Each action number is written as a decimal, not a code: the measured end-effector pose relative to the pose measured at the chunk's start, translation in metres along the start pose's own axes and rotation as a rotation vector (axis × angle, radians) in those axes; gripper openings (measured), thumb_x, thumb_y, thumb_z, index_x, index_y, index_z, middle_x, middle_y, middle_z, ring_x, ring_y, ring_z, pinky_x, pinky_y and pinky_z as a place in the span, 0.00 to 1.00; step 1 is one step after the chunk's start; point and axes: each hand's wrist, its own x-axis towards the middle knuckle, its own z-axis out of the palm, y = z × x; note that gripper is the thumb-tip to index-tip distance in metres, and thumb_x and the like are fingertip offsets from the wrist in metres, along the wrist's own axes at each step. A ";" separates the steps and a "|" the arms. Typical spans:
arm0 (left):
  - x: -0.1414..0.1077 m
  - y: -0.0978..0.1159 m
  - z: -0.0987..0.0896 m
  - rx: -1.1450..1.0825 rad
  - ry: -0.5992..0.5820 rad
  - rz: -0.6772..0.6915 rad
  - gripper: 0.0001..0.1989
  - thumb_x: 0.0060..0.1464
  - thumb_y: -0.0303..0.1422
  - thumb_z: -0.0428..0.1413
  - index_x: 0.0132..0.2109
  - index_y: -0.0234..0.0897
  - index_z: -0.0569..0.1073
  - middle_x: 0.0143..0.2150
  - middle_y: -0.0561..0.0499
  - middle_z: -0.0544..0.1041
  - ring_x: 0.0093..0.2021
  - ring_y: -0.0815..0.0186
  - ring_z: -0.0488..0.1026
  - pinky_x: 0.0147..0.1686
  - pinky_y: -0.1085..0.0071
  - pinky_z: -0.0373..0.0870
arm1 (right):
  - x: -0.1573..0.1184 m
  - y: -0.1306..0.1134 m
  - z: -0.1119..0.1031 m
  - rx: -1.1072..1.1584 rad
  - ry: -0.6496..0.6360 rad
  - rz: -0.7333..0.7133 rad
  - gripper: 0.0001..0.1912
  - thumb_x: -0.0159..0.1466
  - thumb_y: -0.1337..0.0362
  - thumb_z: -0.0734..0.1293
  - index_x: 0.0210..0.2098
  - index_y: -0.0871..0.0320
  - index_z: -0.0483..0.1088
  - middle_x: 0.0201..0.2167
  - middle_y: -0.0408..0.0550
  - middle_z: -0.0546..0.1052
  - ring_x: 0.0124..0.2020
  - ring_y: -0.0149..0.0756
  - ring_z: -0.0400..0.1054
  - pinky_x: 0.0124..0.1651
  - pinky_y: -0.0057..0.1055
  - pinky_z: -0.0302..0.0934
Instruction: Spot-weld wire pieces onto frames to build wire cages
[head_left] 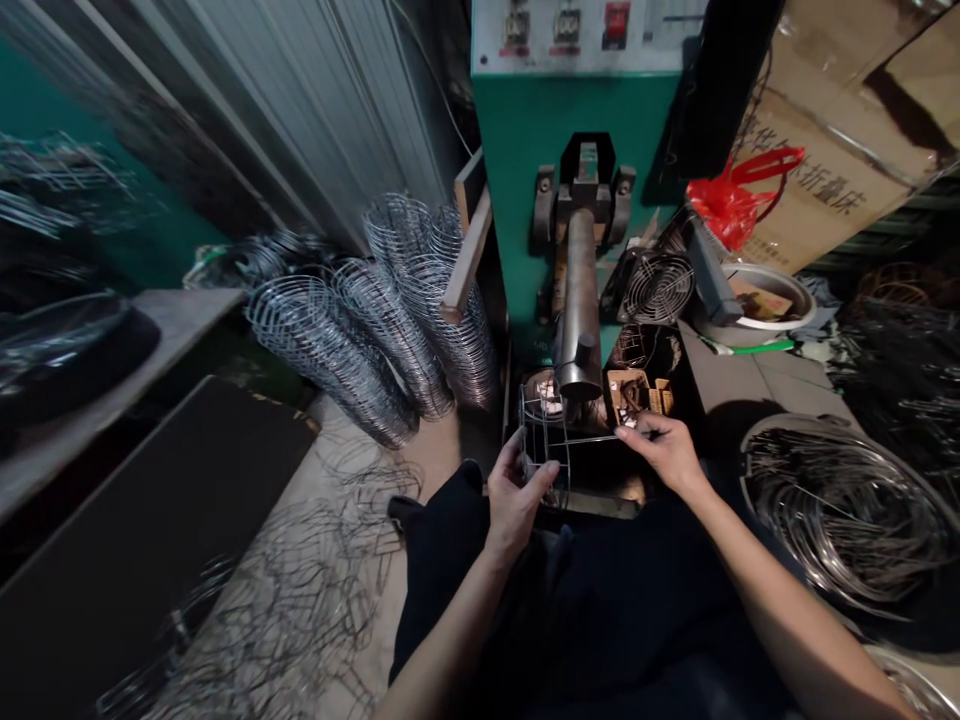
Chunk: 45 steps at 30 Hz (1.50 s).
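My left hand [517,490] is closed on a small wire frame [546,440], with the thumb over its lower part. The frame is upright, below and left of the machine's metal cylinder [581,300]. To the right, my right hand [660,448] pinches the end of a thin metal rod [592,440], which runs left to the wire frame. Whether rod and frame are joined cannot be made out. Behind the hands stands the green machine [510,180], and a yellow basket [660,398] with small parts lies just beyond my right fingers.
Stacks of wire rings [330,355] stand on the left beside a wooden bar [466,262]. Loose wire pieces [300,570] cover the floor. At the right are a large basin of wire rings [847,510], a metal bowl [802,300] and a red bag [724,210].
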 end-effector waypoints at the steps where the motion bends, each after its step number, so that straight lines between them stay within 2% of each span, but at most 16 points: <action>1: 0.001 0.000 0.001 -0.004 0.000 0.004 0.41 0.44 0.37 0.70 0.64 0.35 0.65 0.26 0.61 0.64 0.21 0.77 0.62 0.21 0.78 0.69 | 0.001 0.000 -0.001 -0.003 -0.001 -0.001 0.30 0.57 0.44 0.72 0.17 0.57 0.55 0.18 0.39 0.55 0.23 0.30 0.49 0.28 0.30 0.45; 8: 0.008 0.005 0.005 -0.004 -0.009 0.032 0.40 0.45 0.36 0.69 0.64 0.33 0.65 0.26 0.61 0.64 0.21 0.77 0.61 0.21 0.79 0.69 | 0.008 -0.004 -0.004 -0.021 -0.024 0.004 0.28 0.57 0.44 0.71 0.17 0.57 0.57 0.19 0.39 0.56 0.24 0.30 0.50 0.28 0.30 0.45; 19: 0.015 0.005 0.007 -0.005 -0.010 0.037 0.43 0.44 0.38 0.70 0.65 0.33 0.65 0.24 0.62 0.62 0.19 0.77 0.60 0.19 0.79 0.69 | 0.014 -0.007 -0.006 -0.063 -0.011 -0.023 0.31 0.57 0.43 0.71 0.16 0.56 0.54 0.18 0.38 0.54 0.23 0.29 0.48 0.28 0.30 0.43; 24: 0.017 0.002 0.007 -0.016 -0.048 0.040 0.43 0.45 0.39 0.69 0.66 0.35 0.64 0.24 0.62 0.64 0.19 0.78 0.60 0.19 0.79 0.69 | 0.015 -0.006 -0.008 -0.074 -0.022 -0.014 0.29 0.57 0.43 0.71 0.17 0.57 0.56 0.18 0.39 0.55 0.23 0.30 0.49 0.28 0.30 0.44; 28: 0.018 0.003 0.009 -0.037 -0.034 0.032 0.43 0.44 0.39 0.70 0.65 0.35 0.65 0.23 0.63 0.62 0.18 0.78 0.60 0.19 0.79 0.69 | 0.016 -0.007 -0.008 -0.077 -0.020 -0.021 0.30 0.56 0.43 0.71 0.16 0.57 0.56 0.18 0.39 0.56 0.23 0.29 0.49 0.28 0.30 0.44; 36: 0.025 0.001 0.010 -0.035 -0.051 0.043 0.44 0.45 0.39 0.69 0.66 0.34 0.63 0.24 0.62 0.65 0.18 0.77 0.61 0.17 0.78 0.69 | 0.021 -0.007 -0.009 -0.096 -0.035 0.007 0.30 0.56 0.42 0.71 0.16 0.57 0.55 0.18 0.38 0.55 0.23 0.29 0.48 0.28 0.30 0.44; 45: 0.030 0.000 0.011 -0.031 -0.056 0.055 0.40 0.44 0.39 0.70 0.63 0.35 0.67 0.25 0.61 0.67 0.17 0.77 0.62 0.18 0.78 0.68 | 0.024 -0.004 -0.011 -0.092 -0.019 -0.003 0.29 0.57 0.43 0.71 0.17 0.57 0.57 0.18 0.39 0.57 0.23 0.30 0.51 0.28 0.30 0.45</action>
